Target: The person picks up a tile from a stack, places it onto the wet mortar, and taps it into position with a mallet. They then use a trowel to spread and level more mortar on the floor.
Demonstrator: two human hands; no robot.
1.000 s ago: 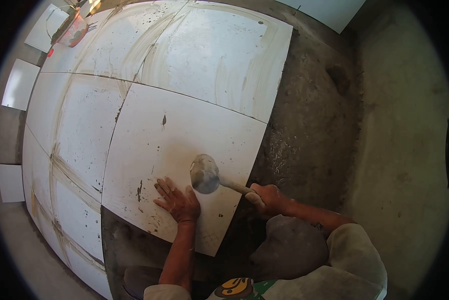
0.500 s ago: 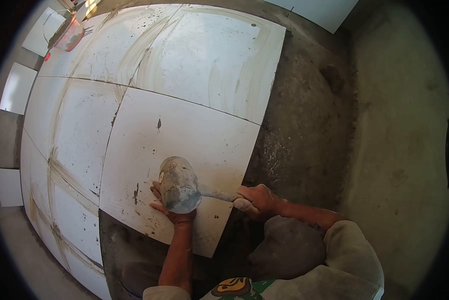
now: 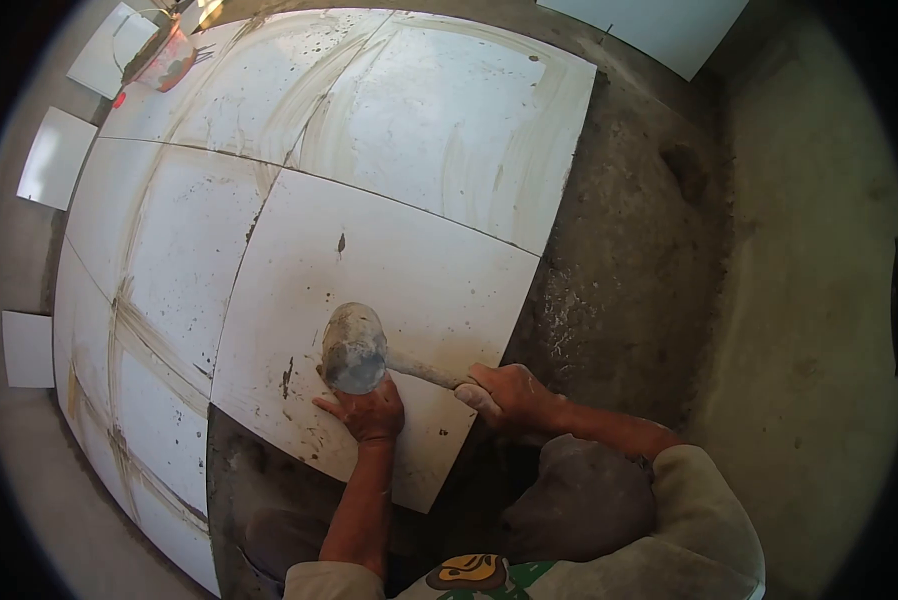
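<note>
My right hand is wrapped round the handle of a rubber mallet with a grey, mortar-crusted head. The mallet's head hangs over the near part of a large white floor tile and covers some of my left hand's fingers. Flat on that same tile rests my left hand, its visible fingers spread. Dark mortar specks dot the tile around the hand. Thin joints separate this tile from its neighbours on the far and left sides.
Smeared white tiles continue beyond and to the left. Rough wet mortar lies along the right, beside a bare wall. A reddish bucket stands at the far left. Loose white pieces line the left wall.
The mallet head has shifted slightly up and left relative to my left hand, uncovering more of its back. The whole view has also drifted a little.
</note>
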